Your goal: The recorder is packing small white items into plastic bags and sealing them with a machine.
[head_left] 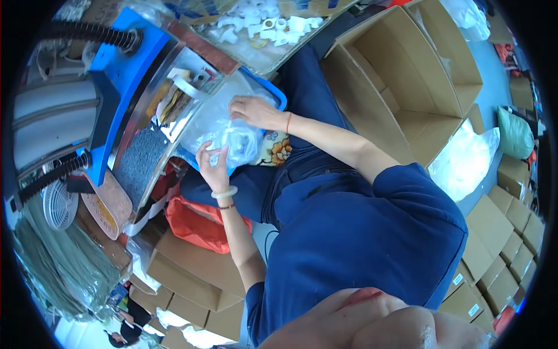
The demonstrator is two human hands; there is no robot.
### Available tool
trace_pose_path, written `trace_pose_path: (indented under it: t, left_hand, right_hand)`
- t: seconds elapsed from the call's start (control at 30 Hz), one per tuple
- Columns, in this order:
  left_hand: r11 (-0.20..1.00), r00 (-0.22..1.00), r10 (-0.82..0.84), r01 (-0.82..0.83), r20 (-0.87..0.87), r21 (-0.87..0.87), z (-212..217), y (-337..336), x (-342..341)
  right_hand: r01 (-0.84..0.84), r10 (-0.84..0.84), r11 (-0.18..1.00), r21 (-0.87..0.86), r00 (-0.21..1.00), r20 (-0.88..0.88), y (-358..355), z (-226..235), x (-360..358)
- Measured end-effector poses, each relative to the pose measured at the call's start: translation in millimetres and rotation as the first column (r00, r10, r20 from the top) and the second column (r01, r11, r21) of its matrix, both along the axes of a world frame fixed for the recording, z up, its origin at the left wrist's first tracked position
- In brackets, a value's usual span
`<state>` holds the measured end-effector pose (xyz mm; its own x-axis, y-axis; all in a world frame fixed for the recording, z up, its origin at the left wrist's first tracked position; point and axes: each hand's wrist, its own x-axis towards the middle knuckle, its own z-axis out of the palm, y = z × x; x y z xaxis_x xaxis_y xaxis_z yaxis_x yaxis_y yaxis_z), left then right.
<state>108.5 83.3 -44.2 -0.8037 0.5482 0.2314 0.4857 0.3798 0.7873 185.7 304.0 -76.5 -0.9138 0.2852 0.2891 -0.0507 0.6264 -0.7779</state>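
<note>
A clear plastic bag (pixel 243 145) with whitish contents lies bunched over my lap, in a blue-rimmed tray (pixel 273 88) lined with thin clear plastic. My right hand (pixel 254 112), with a red cord at the wrist, is curled closed on the bag's upper part. At the bag's near left side, my left hand (pixel 213 168) has thumb and fingers bent around its edge. That wrist wears a pale bangle and a dark bead bracelet. What the bag contains is blurred by the plastic.
A bin of small white plastic pieces (pixel 270 29) stands beyond the tray. A blue-framed machine (pixel 119 75) is at left, beside a bench with a grey mat (pixel 139 166). An open cardboard box (pixel 401 81) stands at right. A red bag (pixel 197 224) lies below the bench.
</note>
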Motion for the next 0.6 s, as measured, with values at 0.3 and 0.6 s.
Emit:
trace_pose_path:
  t: [0.3,0.6]
  left_hand:
    - [0.973,0.676,-0.006,-0.167,0.737,0.161,-46.9,-1.9,-30.5]
    - [0.857,0.821,-0.515,0.498,0.248,0.132,12.7,-7.1,106.4]
  right_hand:
    - [-0.445,0.474,0.853,-0.272,0.879,0.051,-63.6,51.2,69.0]
    - [0.137,-0.095,0.946,-0.293,0.984,0.152,-15.6,42.0,57.3]
